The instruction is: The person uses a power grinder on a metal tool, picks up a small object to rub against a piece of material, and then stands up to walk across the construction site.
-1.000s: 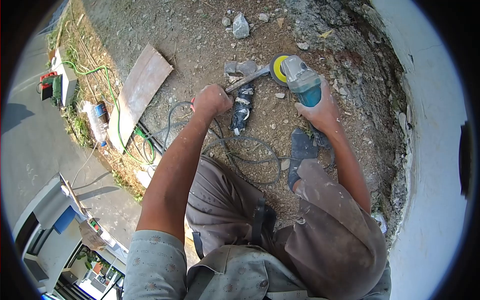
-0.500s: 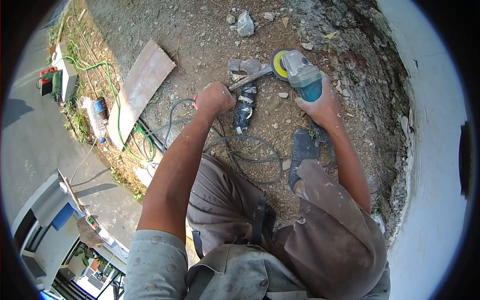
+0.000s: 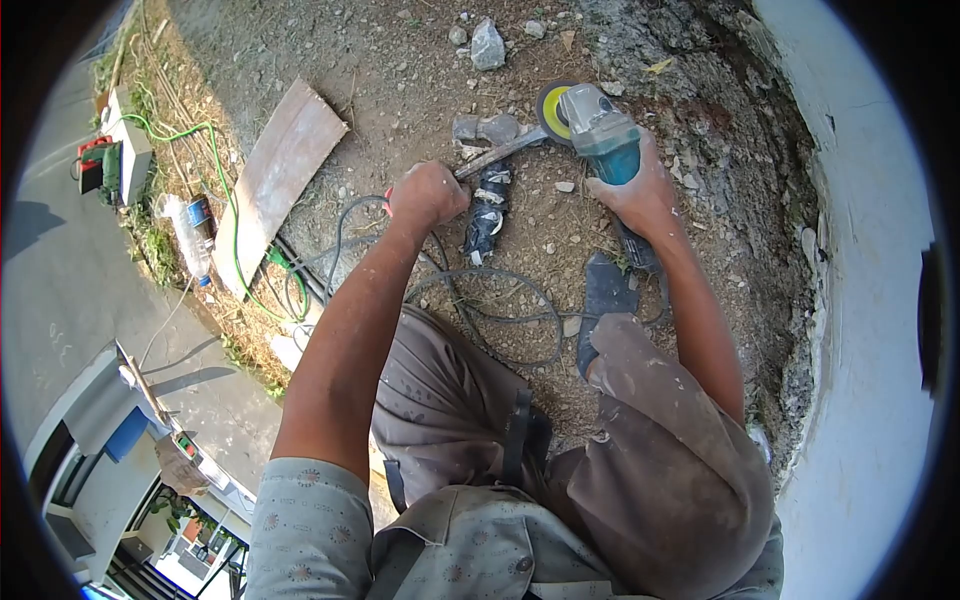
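Observation:
My right hand [image 3: 643,192] is wrapped around the teal body of an angle grinder [image 3: 612,140], which has a yellow-centred disc [image 3: 553,111] facing left. My left hand [image 3: 428,194] is closed on a long, flat, chisel-like metal tool [image 3: 500,154] with a red end showing behind the fist. The tool's far tip is right at the lower edge of the disc. Beneath it on the soil lies a hammer [image 3: 486,215], its handle wrapped in black material with pale patches. The tool's shaft crosses in front of the hammer's head.
A grey cable [image 3: 545,300] loops over the ground before my legs. My shoe [image 3: 608,288] is below the grinder. Left are a board [image 3: 285,170], a green cord [image 3: 232,190] and plastic bottles [image 3: 190,240]. Stones [image 3: 488,46] lie ahead; a white wall [image 3: 880,300] runs along the right.
The grinder and my right hand have shifted slightly up and left, the disc moving up along the tool's tip. My left hand stays almost in place.

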A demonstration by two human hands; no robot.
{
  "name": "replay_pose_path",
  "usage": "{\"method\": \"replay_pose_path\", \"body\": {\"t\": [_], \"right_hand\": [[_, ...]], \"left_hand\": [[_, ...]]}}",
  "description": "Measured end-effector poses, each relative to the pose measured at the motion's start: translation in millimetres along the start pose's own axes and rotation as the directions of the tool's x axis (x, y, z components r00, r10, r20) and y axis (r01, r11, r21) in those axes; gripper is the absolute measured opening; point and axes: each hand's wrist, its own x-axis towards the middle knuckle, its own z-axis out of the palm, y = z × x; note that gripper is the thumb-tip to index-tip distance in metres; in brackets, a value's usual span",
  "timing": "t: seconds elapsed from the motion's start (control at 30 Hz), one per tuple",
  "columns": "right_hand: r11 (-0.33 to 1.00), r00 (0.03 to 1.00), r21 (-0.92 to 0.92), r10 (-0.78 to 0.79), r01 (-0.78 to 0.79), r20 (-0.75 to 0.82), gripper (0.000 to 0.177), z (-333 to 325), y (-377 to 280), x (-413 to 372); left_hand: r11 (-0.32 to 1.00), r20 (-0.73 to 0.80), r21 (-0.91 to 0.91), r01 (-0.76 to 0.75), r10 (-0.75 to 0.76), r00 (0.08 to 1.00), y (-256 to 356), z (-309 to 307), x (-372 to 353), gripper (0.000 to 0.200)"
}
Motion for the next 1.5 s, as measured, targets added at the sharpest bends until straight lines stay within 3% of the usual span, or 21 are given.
{"method": "replay_pose_path", "body": {"t": [0.17, 0.27, 0.5, 0.7, 0.8, 1.37, 1.5], "right_hand": [[0.996, 0.996, 0.009, -0.091, 0.091, -0.011, 0.104, 2.4, -1.5, 16.8], [0.979, 0.990, 0.148, -0.130, 0.138, -0.062, 0.107, -4.5, -11.1, 15.9], [0.998, 0.999, 0.059, -0.033, 0.033, 0.001, 0.108, -16.9, 6.0, -14.8], [0.996, 0.999, 0.082, -0.041, 0.041, -0.001, 0.107, -3.3, 15.7, -34.4], [0.992, 0.989, 0.041, -0.117, 0.121, -0.089, 0.103, 5.9, 22.4, -33.6], [0.996, 0.996, 0.022, -0.087, 0.088, -0.019, 0.101, 6.0, 5.4, -28.4], [0.997, 0.998, 0.030, -0.071, 0.071, 0.001, 0.102, 4.9, 0.7, -25.5]], "left_hand": [[0.999, 0.053, 0.040, 0.011, -0.013, 0.999, 1.9, -2.6, 1.0, 0.042], [0.999, 0.056, 0.039, 0.021, -0.023, 0.998, 2.9, -3.7, -0.3, 0.043], [0.999, 0.047, 0.049, 0.025, -0.027, 0.999, 4.7, -4.2, -0.6, 0.044], [0.999, 0.033, 0.050, 0.014, -0.015, 0.999, 6.3, -6.6, -4.5, 0.043], [0.998, 0.033, 0.054, 0.017, -0.019, 0.999, 6.2, -7.3, -4.8, 0.043], [0.999, 0.067, 0.047, 0.025, -0.029, 0.997, 3.4, -4.4, 0.2, 0.043], [1.000, 0.007, 0.022, 0.018, -0.018, 1.000, 1.3, -2.1, -0.4, 0.045]]}}
